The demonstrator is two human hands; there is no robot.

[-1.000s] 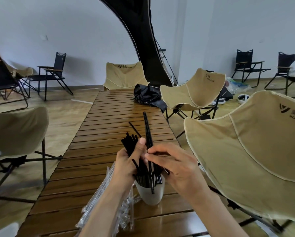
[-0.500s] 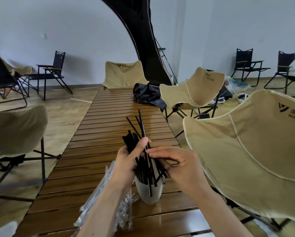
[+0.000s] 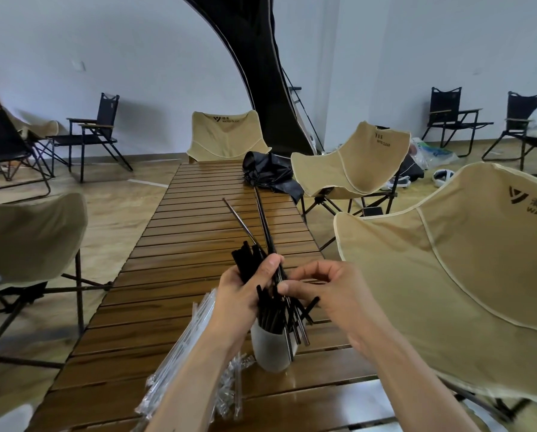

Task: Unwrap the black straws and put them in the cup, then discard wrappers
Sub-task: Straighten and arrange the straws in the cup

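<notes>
A white cup stands on the slatted wooden table, filled with several black straws. My left hand grips a bundle of black straws just above the cup, thumb across them; two long straws stick out far past it. My right hand pinches one of these straws near the cup's mouth with thumb and forefinger. Clear plastic wrappers lie in a heap to the left of the cup, partly hidden under my left forearm.
A crumpled black cloth lies at the table's far right. Beige folding chairs stand close: one at my right, one at the left, one at the far end, another at the right side.
My right hand has slid lower along the straws toward the cup. The long straws tilted a little to the left. The left hand keeps its grip in place.
</notes>
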